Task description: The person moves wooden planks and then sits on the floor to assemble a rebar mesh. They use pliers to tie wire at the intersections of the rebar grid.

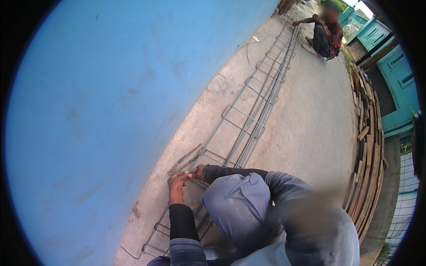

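Observation:
A long steel rebar cage [242, 128] of straight rods and bent square stirrups lies on the ground and runs away from me. My left hand [177, 184] is closed in a pinch at the cage's left rod, near a stirrup corner. Right beside it, my right hand [198, 172] pinches at the same spot, its fingertips almost meeting the left ones. Whatever thin thing sits between the fingers is too small to make out. Just beyond my hands lies a pair of pincers [187, 160] with long, rusty handles, next to the cage.
A blue wall [102, 111] rises close on the left. Stacked wooden planks [367, 150] line the right side, with a turquoise gate [397, 84] behind them. At the cage's far end a person [327, 33] squats, one hand on the rods. My bent knee [237, 199] is over the cage.

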Action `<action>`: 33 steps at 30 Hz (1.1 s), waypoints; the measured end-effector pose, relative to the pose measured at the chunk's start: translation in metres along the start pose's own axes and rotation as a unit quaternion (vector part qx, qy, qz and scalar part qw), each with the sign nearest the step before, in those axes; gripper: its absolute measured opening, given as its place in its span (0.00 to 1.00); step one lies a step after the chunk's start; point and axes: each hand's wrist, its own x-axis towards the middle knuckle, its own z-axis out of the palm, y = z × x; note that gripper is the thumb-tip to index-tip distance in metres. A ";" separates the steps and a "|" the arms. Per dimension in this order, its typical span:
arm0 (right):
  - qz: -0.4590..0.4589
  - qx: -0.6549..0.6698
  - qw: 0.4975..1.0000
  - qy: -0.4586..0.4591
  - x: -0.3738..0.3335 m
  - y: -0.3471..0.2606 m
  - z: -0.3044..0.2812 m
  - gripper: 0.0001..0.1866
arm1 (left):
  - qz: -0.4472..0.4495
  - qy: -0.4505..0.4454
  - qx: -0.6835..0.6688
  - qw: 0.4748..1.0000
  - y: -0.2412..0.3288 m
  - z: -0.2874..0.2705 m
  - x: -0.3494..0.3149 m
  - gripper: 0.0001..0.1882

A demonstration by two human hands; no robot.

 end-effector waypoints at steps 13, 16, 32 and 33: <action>-0.005 -0.054 0.997 0.057 0.002 0.006 0.005 0.18 | -0.002 0.065 0.011 0.998 0.008 0.019 -0.016 0.13; 0.061 -0.081 0.990 0.099 0.008 0.012 0.004 0.15 | 0.009 0.063 -0.002 0.998 0.014 0.030 -0.017 0.16; 0.025 -0.189 0.981 0.024 0.010 0.013 0.006 0.21 | 0.192 0.150 0.097 0.965 0.000 0.023 -0.028 0.20; 0.020 -0.161 0.986 0.043 0.012 0.017 0.005 0.19 | 0.233 0.159 0.106 0.953 0.000 0.028 -0.031 0.18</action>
